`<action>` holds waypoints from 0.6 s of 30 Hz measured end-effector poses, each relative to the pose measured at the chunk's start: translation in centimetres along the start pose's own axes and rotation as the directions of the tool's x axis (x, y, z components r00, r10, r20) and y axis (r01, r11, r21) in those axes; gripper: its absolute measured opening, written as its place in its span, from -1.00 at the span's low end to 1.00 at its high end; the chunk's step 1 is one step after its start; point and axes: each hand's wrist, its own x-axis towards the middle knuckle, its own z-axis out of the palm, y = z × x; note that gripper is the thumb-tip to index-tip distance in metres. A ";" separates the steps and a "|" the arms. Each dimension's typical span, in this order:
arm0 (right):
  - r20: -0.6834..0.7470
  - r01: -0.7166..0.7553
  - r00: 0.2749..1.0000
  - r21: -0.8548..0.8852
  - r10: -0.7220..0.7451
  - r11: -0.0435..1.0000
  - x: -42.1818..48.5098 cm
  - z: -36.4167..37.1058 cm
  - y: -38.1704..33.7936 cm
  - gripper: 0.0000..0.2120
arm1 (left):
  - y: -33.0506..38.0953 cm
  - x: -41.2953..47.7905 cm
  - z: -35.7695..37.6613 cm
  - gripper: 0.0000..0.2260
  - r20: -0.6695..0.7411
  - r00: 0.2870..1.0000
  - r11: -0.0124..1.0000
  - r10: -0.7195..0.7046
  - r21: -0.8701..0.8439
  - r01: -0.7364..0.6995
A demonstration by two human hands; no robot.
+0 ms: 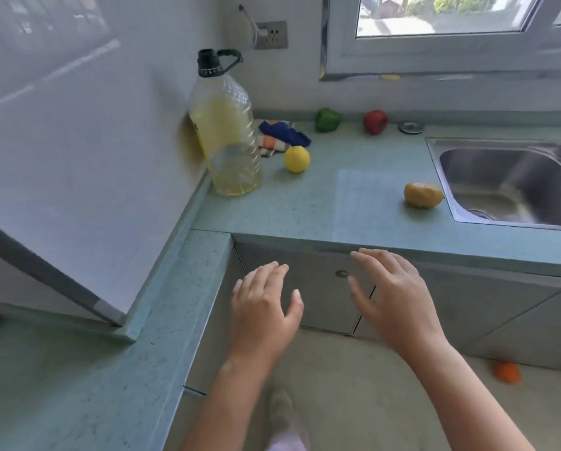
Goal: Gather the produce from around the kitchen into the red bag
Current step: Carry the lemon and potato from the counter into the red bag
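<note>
Lemon (297, 159) untouched, left hand (266, 317), right hand (393, 294) spread

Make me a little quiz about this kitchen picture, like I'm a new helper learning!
1. True or false: the left hand holds a fruit.
2. How many pieces of produce lie on the counter?
3. Fill in: the small orange thing lies on the ____.

Key
1. False. The left hand and the right hand are both empty, with the fingers spread.
2. Four: green pepper, red fruit, lemon, orange-yellow fruit.
3. Floor.
</note>
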 end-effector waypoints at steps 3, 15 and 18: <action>0.006 -0.024 1.000 -0.010 0.024 1.000 4.3 1.7 0.6 -0.62 | -1.3 4.8 1.0 -0.58 0.004 1.000 1.000 0.013 -0.014 -0.013; -0.012 -0.187 0.982 -0.086 0.187 0.979 15.0 5.5 5.9 -0.59 | -3.4 20.1 7.1 -0.62 0.088 0.987 0.988 0.131 -0.093 -0.122; -0.027 -0.243 0.970 -0.134 0.241 0.961 16.5 5.3 9.3 -0.59 | -2.3 22.6 9.5 -0.63 0.135 0.977 0.983 0.163 -0.107 -0.149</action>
